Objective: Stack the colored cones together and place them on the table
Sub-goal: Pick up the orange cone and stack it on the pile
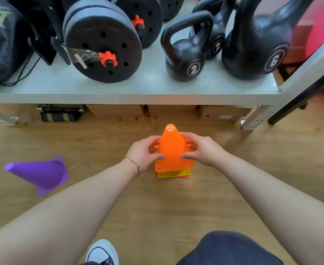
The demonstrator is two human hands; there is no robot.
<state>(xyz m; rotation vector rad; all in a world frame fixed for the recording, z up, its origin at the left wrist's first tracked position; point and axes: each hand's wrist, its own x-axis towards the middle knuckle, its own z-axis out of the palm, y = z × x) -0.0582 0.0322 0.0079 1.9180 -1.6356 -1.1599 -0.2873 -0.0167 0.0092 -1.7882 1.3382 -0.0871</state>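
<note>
An orange cone (pixel 171 148) stands upright on the wooden floor as the top of a stack; yellow, red and green base edges (pixel 173 175) show beneath its base. My left hand (pixel 144 153) grips the orange cone's left side and my right hand (pixel 201 148) grips its right side, thumbs in front near the base. A purple cone (pixel 40 174) lies on its side on the floor at the left, tip pointing left, apart from both hands.
A low grey table (pixel 138 88) stands just beyond the stack, carrying weight plates (pixel 102 44), kettlebells (pixel 186 54) and a black bag (pixel 2 39). Cardboard boxes (pixel 117 110) sit under it. My shoe (pixel 103 252) and knee (pixel 230 249) are at the bottom.
</note>
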